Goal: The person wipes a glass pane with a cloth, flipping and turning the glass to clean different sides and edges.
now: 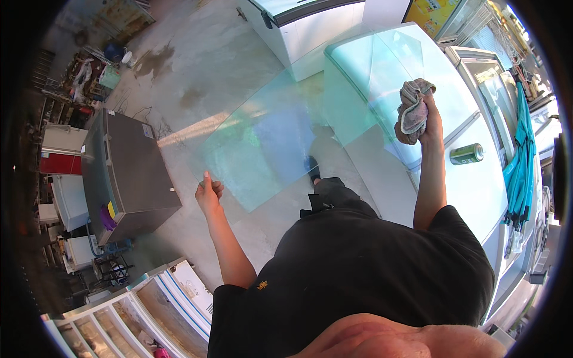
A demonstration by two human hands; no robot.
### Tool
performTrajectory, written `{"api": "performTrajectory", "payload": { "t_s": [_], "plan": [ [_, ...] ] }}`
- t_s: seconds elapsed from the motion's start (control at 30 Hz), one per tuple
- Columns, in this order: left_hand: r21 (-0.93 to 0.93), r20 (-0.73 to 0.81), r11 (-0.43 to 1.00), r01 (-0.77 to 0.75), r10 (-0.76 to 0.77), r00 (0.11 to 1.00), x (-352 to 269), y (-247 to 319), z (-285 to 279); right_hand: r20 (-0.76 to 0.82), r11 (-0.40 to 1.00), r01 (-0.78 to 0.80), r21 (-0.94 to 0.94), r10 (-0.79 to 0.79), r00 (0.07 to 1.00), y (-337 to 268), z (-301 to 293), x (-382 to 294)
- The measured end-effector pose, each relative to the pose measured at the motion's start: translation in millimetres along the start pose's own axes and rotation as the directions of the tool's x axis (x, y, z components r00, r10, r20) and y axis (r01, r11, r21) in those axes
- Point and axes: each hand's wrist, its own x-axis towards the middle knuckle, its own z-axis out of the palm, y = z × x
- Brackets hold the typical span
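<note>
My left hand (209, 193) grips the left corner of a large clear glass pane (268, 134), thumb on top and fingers curled at the edge. The pane spans in front of me, tilted, with bluish and green reflections. My right hand (430, 117) is closed around a crumpled grey-brown cloth (414, 112) near the pane's right end. Whether the cloth presses on the glass, I cannot tell. A green spray can (467, 154) is on the white appliance (474, 192), just right of my right forearm.
A dark grey refrigerator (134, 170) stands at left on the concrete floor (201, 58). A white chest freezer (313, 36) is ahead. A folded teal umbrella (521, 165) hangs at right. White-framed compartments (130, 322) lie at lower left; assorted clutter (85, 76) fills the far left.
</note>
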Motion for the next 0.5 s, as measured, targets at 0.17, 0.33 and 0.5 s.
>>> {"api": "performTrajectory", "payload": {
  "t_s": [0.17, 0.33, 0.5],
  "plan": [
    [0.047, 0.001, 0.998, -0.045, 0.045, 0.999, 115.0, 56.2, 48.7, -0.080, 0.999, 0.003, 0.046, 0.001, 0.997, 60.2, 42.8, 114.9],
    [0.174, 0.012, 0.984, -0.041, 0.040, 0.999, 254.3, 145.5, 133.7, -0.163, 0.997, 0.002, 0.079, 0.011, 0.987, 86.0, 111.5, 224.6],
    [0.210, 0.159, 0.972, -0.103, 0.070, 0.985, 402.9, 219.0, 257.2, -0.258, 0.993, 0.031, 0.114, -0.001, 0.966, 88.6, 150.6, 329.1]
  ]
}}
